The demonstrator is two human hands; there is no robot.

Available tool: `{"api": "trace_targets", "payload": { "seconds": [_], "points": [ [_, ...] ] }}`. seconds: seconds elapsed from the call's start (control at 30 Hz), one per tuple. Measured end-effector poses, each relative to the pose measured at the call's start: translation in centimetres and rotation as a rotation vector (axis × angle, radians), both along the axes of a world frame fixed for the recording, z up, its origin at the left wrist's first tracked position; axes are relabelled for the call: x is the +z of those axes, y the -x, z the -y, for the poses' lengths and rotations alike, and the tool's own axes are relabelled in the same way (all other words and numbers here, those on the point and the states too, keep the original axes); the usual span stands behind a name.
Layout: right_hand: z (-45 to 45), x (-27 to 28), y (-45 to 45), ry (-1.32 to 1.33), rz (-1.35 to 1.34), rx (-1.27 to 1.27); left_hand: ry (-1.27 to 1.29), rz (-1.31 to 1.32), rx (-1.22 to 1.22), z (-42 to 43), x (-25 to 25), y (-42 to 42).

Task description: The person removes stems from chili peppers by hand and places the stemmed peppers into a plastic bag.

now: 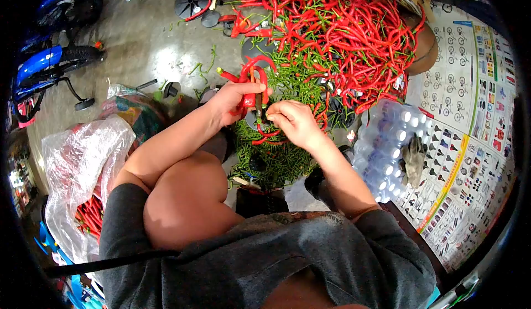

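My left hand point(232, 100) is closed around several long red chili peppers point(259, 65), their curved ends sticking out above the fingers. At the lower end of this bunch, my right hand point(293, 122) is closed, with thumb and forefinger pinched at a green chili stem. The fingertips of both hands are close together. Below and behind them spreads a heap of loose green stems point(276, 162). Beyond the hands lies a big pile of red chili peppers point(343, 32), with more green stems along its near side.
At the left, a clear plastic bag point(83, 159) holds more red chilies. A pack of clear plastic bottles point(387, 148) stands at the right, beside a printed sheet of bicycle parts point(459, 126). Blue bicycles point(47, 60) are at the upper left. Black discs point(193, 2) lie on the floor.
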State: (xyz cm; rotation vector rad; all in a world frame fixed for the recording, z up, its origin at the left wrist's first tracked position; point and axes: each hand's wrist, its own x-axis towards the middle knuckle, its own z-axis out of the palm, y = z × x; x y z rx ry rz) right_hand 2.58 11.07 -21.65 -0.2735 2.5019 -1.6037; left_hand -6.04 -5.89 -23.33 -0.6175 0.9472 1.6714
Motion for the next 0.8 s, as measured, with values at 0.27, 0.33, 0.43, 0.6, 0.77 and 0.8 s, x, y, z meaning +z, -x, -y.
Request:
{"api": "trace_targets", "payload": {
  "seconds": [0.27, 0.33, 0.43, 0.6, 0.77, 0.8],
  "points": [
    [-8.4, -7.5, 2.6, -1.019, 0.107, -0.393, -0.434, -0.067, -0.078, 1.1, 0.4, 0.5],
    [-10.3, -10.6, 2.2, -0.823, 0.213, -0.352, -0.608, -0.081, -0.083, 1.4, 0.0, 0.3],
    [-11.8, -12.1, 2.2, -0.671, 0.232, -0.348, -0.648, -0.248, -0.078, 1.4, -0.2, 0.2],
    [-7.5, -6.3, 1.0, 0.339, 0.324, -0.824, -0.355, -0.546, -0.188, 0.7, 1.0, 1.0],
    [-2.0, -1.0, 0.7, 1.069, 0.311, -0.840, -0.264, -0.973, -0.343, 0.3, 0.8, 0.9],
    [-1.1, -0.5, 0.5, 1.101, 0.338, -0.826, -0.243, -0.968, -0.311, 0.2, 1.0, 0.8]
  ]
}}
